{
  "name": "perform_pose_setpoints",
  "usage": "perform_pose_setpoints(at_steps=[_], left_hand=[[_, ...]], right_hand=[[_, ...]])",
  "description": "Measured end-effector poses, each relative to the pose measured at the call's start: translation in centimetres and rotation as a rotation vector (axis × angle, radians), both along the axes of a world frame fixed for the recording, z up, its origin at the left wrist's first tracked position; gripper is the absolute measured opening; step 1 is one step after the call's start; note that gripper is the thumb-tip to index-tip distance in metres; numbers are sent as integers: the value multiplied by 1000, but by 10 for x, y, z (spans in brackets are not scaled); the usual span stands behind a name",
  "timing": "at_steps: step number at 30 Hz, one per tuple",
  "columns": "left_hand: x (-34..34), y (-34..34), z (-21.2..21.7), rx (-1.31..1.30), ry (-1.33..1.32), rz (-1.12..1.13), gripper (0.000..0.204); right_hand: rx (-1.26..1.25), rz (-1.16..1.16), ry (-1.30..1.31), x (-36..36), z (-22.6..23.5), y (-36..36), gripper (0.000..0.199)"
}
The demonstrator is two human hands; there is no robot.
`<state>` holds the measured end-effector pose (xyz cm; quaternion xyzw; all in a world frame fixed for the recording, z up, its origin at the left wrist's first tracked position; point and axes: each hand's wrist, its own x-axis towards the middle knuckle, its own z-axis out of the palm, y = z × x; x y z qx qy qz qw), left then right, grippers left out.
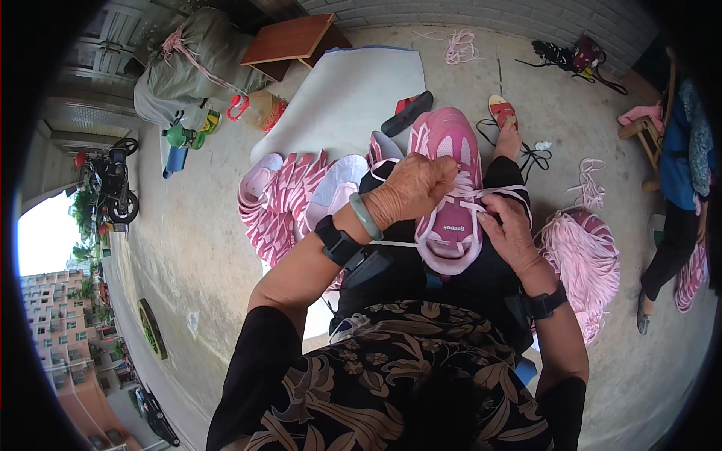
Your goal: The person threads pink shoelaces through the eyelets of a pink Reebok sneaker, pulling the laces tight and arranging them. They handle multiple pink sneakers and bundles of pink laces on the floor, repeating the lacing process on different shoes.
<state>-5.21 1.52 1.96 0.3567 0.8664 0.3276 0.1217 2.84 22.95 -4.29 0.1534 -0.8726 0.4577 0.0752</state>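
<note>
Your left hand (421, 184) is curled closed over the upper eyelets of the pink shoe (454, 218); its fingers hide what they grip, so you cannot tell. Your right hand (511, 229) pinches the pale pink lace (505, 192) at the shoe's other side, thumb against forefinger. The two hands are near each other, not touching. The shoe lies over your lap, toe away from you. To your left: a row of pink-striped shoe pieces (289, 199). To your right: a heap of pale pink laces (571, 263). Beyond: a whitish sheet (346, 98) on the floor (203, 225).
</note>
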Motion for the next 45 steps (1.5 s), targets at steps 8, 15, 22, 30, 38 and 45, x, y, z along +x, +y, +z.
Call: perform_pose_setpoints(at_steps=[8,15,22,30,38,45], left_hand=[[-12,-76,32,1050,-604,464,7],[2,-90,-7,1254,-819,543,7],[28,-26,-39,848,-796,562,14],[38,-6,-43,415,-365,644,15],[44,21,-18,68,462,355,18],[44,0,-26,80,198,463,22]], right_hand=[[-268,-15,-126,-3,7,5,6],[-270,-276,-148,39,18,55,7],[-227,-861,47,141,-4,216,14],[104,-551,-318,150,-86,223,8],[-20,-61,-12,21,23,2,45],[-12,-89,-71,10,12,-23,42]])
